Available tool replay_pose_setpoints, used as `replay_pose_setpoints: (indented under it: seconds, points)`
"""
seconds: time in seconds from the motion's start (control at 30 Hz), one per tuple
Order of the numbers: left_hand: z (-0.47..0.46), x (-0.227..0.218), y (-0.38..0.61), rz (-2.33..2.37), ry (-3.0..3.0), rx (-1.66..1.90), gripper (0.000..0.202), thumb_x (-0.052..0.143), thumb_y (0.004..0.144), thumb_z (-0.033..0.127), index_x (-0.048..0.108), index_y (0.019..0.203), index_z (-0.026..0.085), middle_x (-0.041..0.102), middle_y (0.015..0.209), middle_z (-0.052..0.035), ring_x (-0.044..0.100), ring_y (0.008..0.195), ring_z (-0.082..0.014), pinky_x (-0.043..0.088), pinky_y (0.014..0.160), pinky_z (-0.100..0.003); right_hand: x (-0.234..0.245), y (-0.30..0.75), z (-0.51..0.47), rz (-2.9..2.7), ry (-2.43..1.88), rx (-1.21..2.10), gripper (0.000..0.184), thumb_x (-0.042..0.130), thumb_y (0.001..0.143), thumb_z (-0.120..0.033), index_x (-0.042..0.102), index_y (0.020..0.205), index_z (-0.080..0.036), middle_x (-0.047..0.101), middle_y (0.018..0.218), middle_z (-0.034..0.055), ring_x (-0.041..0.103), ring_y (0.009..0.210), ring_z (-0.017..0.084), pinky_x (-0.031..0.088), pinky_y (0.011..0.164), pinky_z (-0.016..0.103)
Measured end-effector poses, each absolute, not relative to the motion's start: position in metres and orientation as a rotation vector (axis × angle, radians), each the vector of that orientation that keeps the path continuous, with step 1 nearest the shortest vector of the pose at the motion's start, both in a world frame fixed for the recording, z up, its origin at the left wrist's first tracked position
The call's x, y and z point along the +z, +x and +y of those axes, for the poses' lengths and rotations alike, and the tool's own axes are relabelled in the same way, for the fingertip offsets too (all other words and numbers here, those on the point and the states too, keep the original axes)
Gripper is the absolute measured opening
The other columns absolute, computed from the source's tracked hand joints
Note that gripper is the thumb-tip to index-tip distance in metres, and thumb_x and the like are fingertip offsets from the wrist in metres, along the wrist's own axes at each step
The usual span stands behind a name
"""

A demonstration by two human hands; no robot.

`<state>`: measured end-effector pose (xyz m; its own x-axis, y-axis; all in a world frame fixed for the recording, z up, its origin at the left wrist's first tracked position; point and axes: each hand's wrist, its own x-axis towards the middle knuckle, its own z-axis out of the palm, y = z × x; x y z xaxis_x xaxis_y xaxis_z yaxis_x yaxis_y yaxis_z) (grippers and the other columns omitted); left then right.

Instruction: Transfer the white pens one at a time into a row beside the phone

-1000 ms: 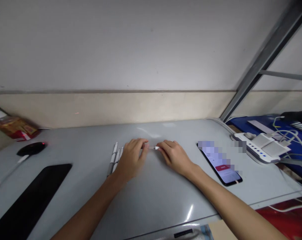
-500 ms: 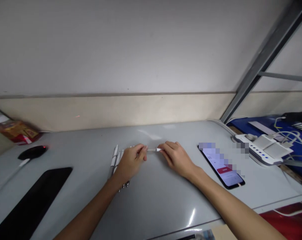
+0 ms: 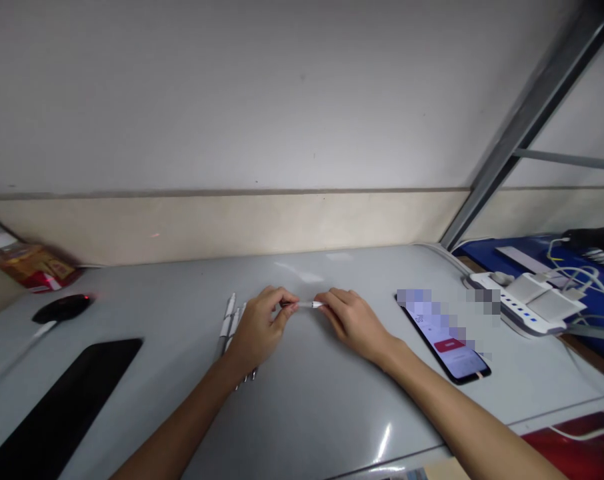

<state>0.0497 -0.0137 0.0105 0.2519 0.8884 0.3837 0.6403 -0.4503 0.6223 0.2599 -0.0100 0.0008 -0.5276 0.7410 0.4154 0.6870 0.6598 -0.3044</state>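
Note:
Between my hands runs a thin, translucent pen refill (image 3: 306, 305), with its right end at the white pen barrel (image 3: 317, 305). My left hand (image 3: 265, 327) pinches the refill between thumb and forefinger, and a short dark piece of it shows at those fingertips. In my right hand (image 3: 355, 320) the fingers are closed around the barrel, most of which they hide. Beside and partly under my left hand lie several white pens (image 3: 228, 317) in a row on the grey table (image 3: 302, 400).
A lit phone (image 3: 445, 340) lies right of my right arm, with a white power strip (image 3: 527, 300) beyond it. On the left are a black mouse (image 3: 62, 309), a dark flat pad (image 3: 67, 407) and a jar with a red and yellow label (image 3: 39, 267).
My left fingertips have shifted slightly right, closer to my right hand, and the refill's dark piece now shows at them. The right hand keeps its hold on the barrel.

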Motion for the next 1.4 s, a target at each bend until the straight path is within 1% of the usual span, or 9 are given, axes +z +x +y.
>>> replay_pose_setpoints:
  seconds: [0.27, 0.43, 0.57, 0.73, 0.97, 1.03, 1.1, 1.23, 1.4]
  points:
    - [-0.013, 0.009, 0.048, 1.328, 2.322, 1.070, 0.011, 0.053, 0.088, 0.020, 0.063, 0.083, 0.020, 0.061, 0.081, -0.0002, 0.057, 0.076, -0.0130, 0.045, 0.071, -0.027, 0.005, 0.261, -0.015, -2.468, -1.204, 0.119, 0.029, 0.031, 0.099, -0.029, 0.056, 0.111, -0.021, 0.063, 0.093, 0.0063, 0.057, 0.075, 0.016, 0.035, 0.066, 0.027]
    - [-0.014, 0.008, 0.045, 1.164, 2.437, 1.129, 0.013, 0.050, 0.088, 0.013, 0.060, 0.080, 0.018, 0.060, 0.078, -0.0009, 0.056, 0.078, -0.0131, 0.045, 0.070, -0.026, 0.009, 0.260, -0.019, -2.485, -1.143, 0.285, 0.029, 0.032, 0.099, -0.029, 0.058, 0.108, -0.019, 0.065, 0.090, 0.0067, 0.056, 0.074, 0.016, 0.035, 0.067, 0.026]
    - [-0.015, 0.008, 0.043, 1.010, 2.530, 1.153, 0.016, 0.047, 0.088, 0.008, 0.057, 0.081, 0.017, 0.059, 0.076, -0.0014, 0.053, 0.080, -0.0133, 0.046, 0.070, -0.025, 0.012, 0.261, -0.019, -2.394, -1.030, 0.591, 0.030, 0.033, 0.099, -0.029, 0.061, 0.097, -0.017, 0.063, 0.081, 0.0042, 0.052, 0.070, 0.013, 0.036, 0.068, 0.025]
    - [-0.017, 0.010, 0.043, 0.921, 2.617, 1.096, 0.017, 0.044, 0.088, 0.003, 0.055, 0.083, 0.017, 0.058, 0.076, -0.0020, 0.051, 0.082, -0.0135, 0.046, 0.068, -0.024, 0.017, 0.265, -0.016, -2.224, -0.943, 1.100, 0.035, 0.037, 0.097, -0.036, 0.062, 0.085, -0.014, 0.048, 0.065, -0.0021, 0.040, 0.060, 0.009, 0.032, 0.059, 0.022]
    - [-0.019, 0.014, 0.047, 0.892, 2.681, 1.040, 0.015, 0.044, 0.090, 0.008, 0.056, 0.088, 0.018, 0.059, 0.075, -0.0017, 0.051, 0.081, -0.0146, 0.046, 0.068, -0.026, 0.019, 0.275, -0.009, -1.893, -0.938, 1.804, 0.039, 0.048, 0.090, -0.046, 0.068, 0.100, -0.013, 0.039, 0.060, -0.0048, 0.028, 0.047, 0.006, 0.022, 0.042, 0.019]
    - [-0.019, 0.017, 0.047, 0.962, 2.651, 1.049, 0.013, 0.046, 0.090, 0.012, 0.058, 0.091, 0.019, 0.061, 0.079, -0.0021, 0.052, 0.083, -0.0154, 0.046, 0.072, -0.028, 0.020, 0.277, -0.007, -1.829, -0.927, 1.808, 0.037, 0.051, 0.089, -0.045, 0.068, 0.099, -0.014, 0.044, 0.062, -0.0036, 0.032, 0.046, 0.005, 0.023, 0.041, 0.019]
    - [-0.017, 0.019, 0.046, 1.056, 2.613, 1.081, 0.011, 0.049, 0.090, 0.017, 0.059, 0.092, 0.020, 0.063, 0.082, -0.0029, 0.053, 0.086, -0.0165, 0.046, 0.076, -0.031, 0.021, 0.279, -0.005, -1.786, -0.929, 1.697, 0.032, 0.058, 0.085, -0.042, 0.066, 0.102, -0.015, 0.053, 0.069, -0.0017, 0.040, 0.046, 0.005, 0.030, 0.041, 0.019]
    - [-0.015, 0.020, 0.043, 1.184, 2.574, 1.088, 0.008, 0.051, 0.089, 0.021, 0.059, 0.089, 0.020, 0.064, 0.086, -0.0036, 0.053, 0.087, -0.0175, 0.045, 0.079, -0.032, 0.020, 0.286, 0.001, -1.616, -0.911, 1.568, 0.032, 0.075, 0.071, -0.028, 0.065, 0.099, -0.015, 0.063, 0.080, 0.0018, 0.056, 0.056, 0.009, 0.045, 0.052, 0.023]
    - [-0.016, 0.022, 0.042, 1.208, 2.558, 1.027, 0.007, 0.056, 0.085, 0.026, 0.058, 0.090, 0.021, 0.064, 0.089, -0.0025, 0.054, 0.090, -0.0176, 0.044, 0.084, -0.032, 0.016, 0.285, 0.009, -1.113, -0.777, 1.579, 0.029, 0.080, 0.065, -0.020, 0.067, 0.090, -0.015, 0.064, 0.080, 0.0010, 0.059, 0.067, 0.008, 0.049, 0.066, 0.021]
